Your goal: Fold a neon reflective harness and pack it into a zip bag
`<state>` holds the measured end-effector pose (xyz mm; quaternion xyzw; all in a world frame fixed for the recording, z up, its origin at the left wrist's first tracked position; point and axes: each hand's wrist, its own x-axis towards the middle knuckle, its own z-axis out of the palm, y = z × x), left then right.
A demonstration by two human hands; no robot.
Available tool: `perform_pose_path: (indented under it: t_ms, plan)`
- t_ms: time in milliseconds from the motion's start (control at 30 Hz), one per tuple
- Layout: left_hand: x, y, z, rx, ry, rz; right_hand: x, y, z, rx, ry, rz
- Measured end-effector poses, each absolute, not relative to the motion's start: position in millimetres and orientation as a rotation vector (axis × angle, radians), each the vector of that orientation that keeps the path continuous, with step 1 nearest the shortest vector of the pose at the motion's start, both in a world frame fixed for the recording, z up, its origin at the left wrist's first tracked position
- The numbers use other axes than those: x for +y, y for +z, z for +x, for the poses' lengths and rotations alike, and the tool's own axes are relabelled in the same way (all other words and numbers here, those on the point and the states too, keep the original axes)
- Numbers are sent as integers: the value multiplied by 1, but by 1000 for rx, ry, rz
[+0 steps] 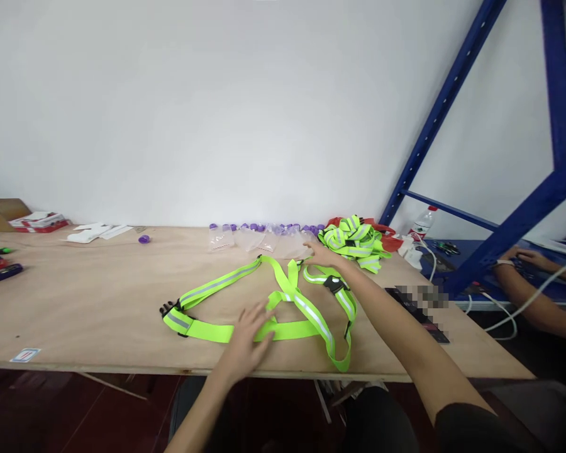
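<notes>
A neon-yellow reflective vest harness [306,306] with grey reflective stripes and black buckles lies spread on the wooden table [99,302]. My left hand [249,340] rests over its lower band, fingers apart. Farther back, my right hand [324,255] reaches past the harness, its fingers stretched toward the clear plastic bags [249,238]. Whether those fingers touch a bag is hard to see. Just right of that hand is a heap of more neon-yellow reflective straps [353,239], lying on red plastic.
Small purple rolls [260,228] line the wall behind the bags. A black package [417,313] and a bottle [423,222] are at the right, near a blue metal frame [438,107]. Beyond it shows another person's arm [531,296]. Boxes [38,220] stand far left.
</notes>
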<state>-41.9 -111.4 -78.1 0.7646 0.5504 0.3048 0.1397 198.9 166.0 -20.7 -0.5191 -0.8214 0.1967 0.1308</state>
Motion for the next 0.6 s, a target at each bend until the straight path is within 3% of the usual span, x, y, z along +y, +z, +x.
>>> perform_pose_path:
  t_ms: [67,167,333,600]
  plan:
    - [-97,-72,-48,1733,1003,1981,157,-20,223,-2288,486,-1555]
    - [-69,-71,-50,1901,913,1735,137,-28,264,-2127,412,-1734]
    - [-36,-78,-38,1911,788,1631,100,-61,308,-1944,541,-1914]
    - [-35,-74,-33,1692,1024,1438,82,-95,309,-1639,1056,-1485]
